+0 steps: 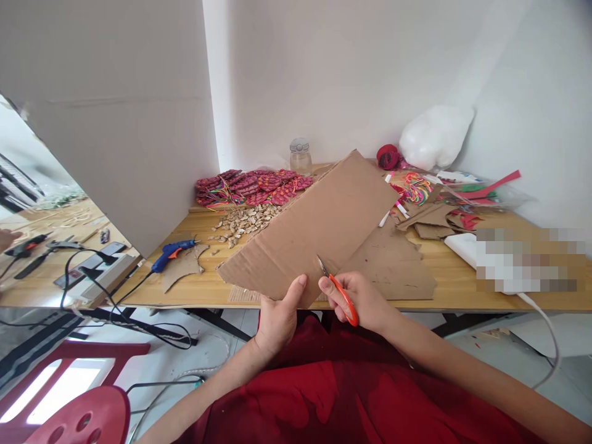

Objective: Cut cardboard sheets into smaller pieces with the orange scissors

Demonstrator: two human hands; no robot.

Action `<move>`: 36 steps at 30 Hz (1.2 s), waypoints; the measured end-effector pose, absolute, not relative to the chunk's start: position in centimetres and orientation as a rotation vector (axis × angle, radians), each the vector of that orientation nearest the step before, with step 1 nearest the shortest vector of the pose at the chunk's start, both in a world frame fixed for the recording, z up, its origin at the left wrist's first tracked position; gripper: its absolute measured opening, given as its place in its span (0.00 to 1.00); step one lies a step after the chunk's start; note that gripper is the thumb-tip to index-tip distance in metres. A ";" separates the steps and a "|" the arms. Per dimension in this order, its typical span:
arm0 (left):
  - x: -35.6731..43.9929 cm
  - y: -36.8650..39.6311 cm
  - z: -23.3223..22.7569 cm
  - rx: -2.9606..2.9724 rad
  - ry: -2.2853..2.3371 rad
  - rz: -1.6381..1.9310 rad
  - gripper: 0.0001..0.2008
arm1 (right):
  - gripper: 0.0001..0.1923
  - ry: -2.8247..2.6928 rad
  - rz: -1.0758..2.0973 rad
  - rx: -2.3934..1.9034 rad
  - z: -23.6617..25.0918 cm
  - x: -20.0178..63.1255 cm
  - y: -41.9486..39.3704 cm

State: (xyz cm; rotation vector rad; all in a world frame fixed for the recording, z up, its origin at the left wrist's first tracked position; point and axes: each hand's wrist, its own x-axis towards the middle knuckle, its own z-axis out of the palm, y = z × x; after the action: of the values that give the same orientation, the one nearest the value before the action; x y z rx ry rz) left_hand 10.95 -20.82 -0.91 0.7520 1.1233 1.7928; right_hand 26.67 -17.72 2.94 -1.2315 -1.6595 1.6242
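A large piece of brown cardboard (319,216) is held up at a slant over the table's front edge. My left hand (280,314) grips its lower edge, thumb on the near face and the other fingers hidden behind. In my right hand (358,299) are orange-handled scissors (340,290), their short metal blades pointing up and left against the cardboard's lower right part. I cannot tell whether the blades are cutting into it. Beneath, another cardboard sheet (393,265) lies flat on the wooden table (462,299).
A blue glue gun (173,253) rests at left on a cardboard scrap (185,268). Behind are a heap of small tan slices (245,222), patterned red bundles (254,185) and a lidded jar (300,157). A power strip (99,277) with cables and a white device (490,262) flank the work area.
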 end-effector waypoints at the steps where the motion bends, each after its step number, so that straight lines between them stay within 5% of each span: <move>1: 10.9 -20.8 -0.9 0.734 1.100 1.791 0.30 | 0.35 -1.649 1.648 -1.228 3.1 26.7 -17.7; 36: 10.2 -20.4 1.0 0.585 0.988 1.770 0.32 | 0.36 -1.696 1.876 -1.103 4.5 27.5 -19.1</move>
State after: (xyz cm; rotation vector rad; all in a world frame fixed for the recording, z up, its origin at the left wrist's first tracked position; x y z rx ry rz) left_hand 10.16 -20.38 1.03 0.5853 0.9878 1.7699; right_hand 27.47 -19.14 4.49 -1.1033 -1.6964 1.8761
